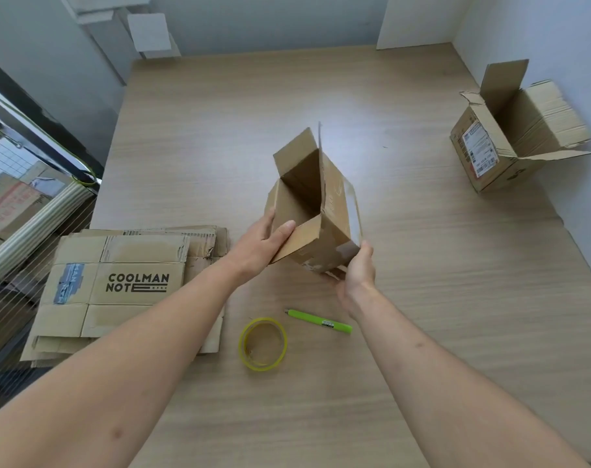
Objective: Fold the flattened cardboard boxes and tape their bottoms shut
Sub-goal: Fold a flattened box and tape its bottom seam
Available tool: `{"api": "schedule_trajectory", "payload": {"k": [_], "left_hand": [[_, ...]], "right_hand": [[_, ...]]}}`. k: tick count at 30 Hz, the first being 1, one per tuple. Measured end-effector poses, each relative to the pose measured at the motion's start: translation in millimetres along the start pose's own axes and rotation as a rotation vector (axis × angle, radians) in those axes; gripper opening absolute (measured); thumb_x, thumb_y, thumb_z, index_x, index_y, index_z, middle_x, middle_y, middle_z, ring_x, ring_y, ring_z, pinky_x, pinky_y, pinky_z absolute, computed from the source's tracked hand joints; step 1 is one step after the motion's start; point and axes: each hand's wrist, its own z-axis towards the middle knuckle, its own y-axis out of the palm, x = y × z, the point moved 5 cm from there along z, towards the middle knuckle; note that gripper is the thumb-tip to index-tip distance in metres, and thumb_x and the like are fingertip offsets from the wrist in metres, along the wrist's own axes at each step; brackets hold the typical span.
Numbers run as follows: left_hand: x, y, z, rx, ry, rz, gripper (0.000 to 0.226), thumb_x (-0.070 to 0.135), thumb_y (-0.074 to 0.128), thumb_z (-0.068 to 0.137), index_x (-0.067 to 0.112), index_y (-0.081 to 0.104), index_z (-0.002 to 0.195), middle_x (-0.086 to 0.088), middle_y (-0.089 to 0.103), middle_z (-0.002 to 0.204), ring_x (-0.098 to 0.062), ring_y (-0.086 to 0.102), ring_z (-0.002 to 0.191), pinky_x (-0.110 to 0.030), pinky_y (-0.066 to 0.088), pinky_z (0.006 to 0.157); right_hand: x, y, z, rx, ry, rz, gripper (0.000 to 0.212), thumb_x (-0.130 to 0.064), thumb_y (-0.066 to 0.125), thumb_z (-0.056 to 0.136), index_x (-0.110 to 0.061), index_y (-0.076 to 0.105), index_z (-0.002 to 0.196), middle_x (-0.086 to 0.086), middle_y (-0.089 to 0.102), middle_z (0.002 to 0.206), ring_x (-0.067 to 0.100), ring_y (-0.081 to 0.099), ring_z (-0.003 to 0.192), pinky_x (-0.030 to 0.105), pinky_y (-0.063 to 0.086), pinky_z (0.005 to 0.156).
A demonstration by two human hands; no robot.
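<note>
The tape roll [263, 343] and green cutter [319, 322] are lying just below the hands while the left hand [263, 244] and right hand [356, 271] are curling around the small box [316, 211], so squaring its walls between the fingers before pressing flaps seems wise.

On my feed, a pale wood-grain surface [405, 349] fills most of the view. A slim lime-green cutter with a small label on its barrel [318, 321] lies flat on it at about 6 o'clock, angled with its tip toward 10 o'clock. At 11 o'clock I see flat white panels [148, 33] leaning against a light grey-blue wall [270, 21]. At 1 o'clock a plain white board [415, 21] stands in the corner. At 9 o'clock there is a dark-framed window [33, 130], and just below it a pale ribbed column [33, 231] runs on a slant.
</note>
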Motion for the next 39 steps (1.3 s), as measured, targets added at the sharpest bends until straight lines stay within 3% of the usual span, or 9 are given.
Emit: {"api": "schedule_trajectory", "payload": {"k": [3, 6, 8, 14, 18, 21, 25, 29, 39], "left_hand": [[1.3, -6.0, -0.4, 0.043, 0.063, 0.091, 0.1, 0.067, 0.06, 0.094, 0.018, 0.013, 0.167, -0.002, 0.015, 0.173, -0.011, 0.012, 0.159, -0.027, 0.011, 0.126], [-7.4, -10.7, 0.2, 0.036, 0.057, 0.327, 0.116, 0.081, 0.064, 0.081, 0.025, 0.011, 0.168, -0.003, 0.0, 0.175, -0.018, -0.001, 0.161, -0.039, 0.006, 0.131], [-9.8, -5.2, -0.3, 0.01, 0.058, 0.485, 0.113, 0.079, 0.063, 0.082, 0.029, 0.007, 0.168, -0.002, -0.009, 0.175, -0.026, -0.007, 0.161, -0.046, 0.007, 0.131], [0.1, 17.2, 5.8, 0.015, 0.034, 0.618, 0.112, 0.08, 0.055, 0.086, 0.028, -0.002, 0.167, -0.006, -0.013, 0.174, -0.032, 0.0, 0.161, -0.048, 0.015, 0.129], [5.6, 24.4, 4.7, 0.024, 0.019, 0.598, 0.111, 0.077, 0.057, 0.088, 0.024, 0.0, 0.167, -0.009, -0.008, 0.174, -0.035, 0.009, 0.16, -0.048, 0.021, 0.128], [7.7, 24.6, 6.7, 0.029, 0.031, 0.602, 0.112, 0.078, 0.058, 0.087, 0.021, 0.004, 0.167, -0.008, -0.003, 0.175, -0.036, 0.011, 0.159, -0.047, 0.022, 0.128], [12.0, 21.2, 8.3, -0.009, 0.118, 0.658, 0.107, 0.071, 0.056, 0.093, 0.013, 0.006, 0.167, -0.005, -0.003, 0.175, -0.03, 0.004, 0.161, -0.042, 0.014, 0.13], [13.5, 19.8, 6.0, -0.084, 0.166, 0.684, 0.1, 0.066, 0.051, 0.099, 0.014, -0.001, 0.167, -0.003, -0.011, 0.175, -0.024, -0.002, 0.161, -0.039, 0.01, 0.13], [58.7, 41.7, -6.6, -0.133, 0.21, 0.636, 0.09, 0.061, 0.045, 0.103, 0.017, 0.0, 0.167, -0.004, -0.01, 0.174, -0.029, -0.006, 0.161, -0.04, 0.004, 0.13]], "right_hand": [[11.1, 0.7, 6.3, -0.004, 0.005, -0.095, 0.031, -0.033, 0.038, 0.108, -0.012, 0.059, 0.119, 0.015, 0.068, 0.11, 0.034, 0.068, 0.1, 0.046, 0.063, 0.074], [10.2, -12.2, 22.6, 0.052, -0.146, -0.583, 0.031, -0.027, 0.055, 0.089, -0.023, 0.059, 0.12, 0.007, 0.069, 0.108, 0.032, 0.069, 0.098, 0.048, 0.061, 0.085], [-3.7, -16.0, 17.1, 0.093, -0.279, -0.738, 0.022, -0.022, 0.057, 0.09, -0.026, 0.063, 0.111, -0.001, 0.069, 0.098, 0.027, 0.067, 0.094, 0.036, 0.055, 0.079], [-69.4, -15.7, -28.5, 0.287, -0.801, -0.601, 0.033, -0.021, 0.038, 0.105, -0.023, 0.064, 0.126, 0.0, 0.066, 0.118, 0.015, 0.06, 0.107, 0.029, 0.045, 0.086], [-84.2, 10.8, -51.7, 0.321, -1.231, -1.268, 0.041, -0.026, 0.057, 0.095, -0.018, 0.064, 0.135, 0.008, 0.053, 0.144, 0.026, 0.051, 0.129, 0.039, 0.045, 0.099], [-67.9, 8.2, -31.2, 0.231, -0.897, -1.569, 0.061, -0.033, 0.058, 0.098, -0.012, 0.041, 0.153, 0.01, 0.029, 0.165, 0.029, 0.025, 0.152, 0.04, 0.026, 0.122], [-48.4, 2.5, -18.2, 0.134, -0.655, -1.452, 0.072, -0.027, 0.056, 0.103, -0.011, 0.018, 0.162, 0.007, 0.012, 0.171, 0.027, 0.016, 0.156, 0.035, 0.024, 0.122], [-50.5, 1.2, -19.8, 0.192, -0.619, -1.327, 0.067, -0.01, 0.054, 0.099, -0.016, 0.028, 0.161, 0.009, 0.027, 0.166, 0.026, 0.033, 0.149, 0.032, 0.034, 0.115], [-93.0, -28.2, -50.5, 0.203, -0.782, -1.198, 0.052, -0.008, 0.049, 0.1, -0.01, 0.046, 0.152, 0.013, 0.059, 0.141, 0.033, 0.056, 0.126, 0.036, 0.044, 0.104]]}}
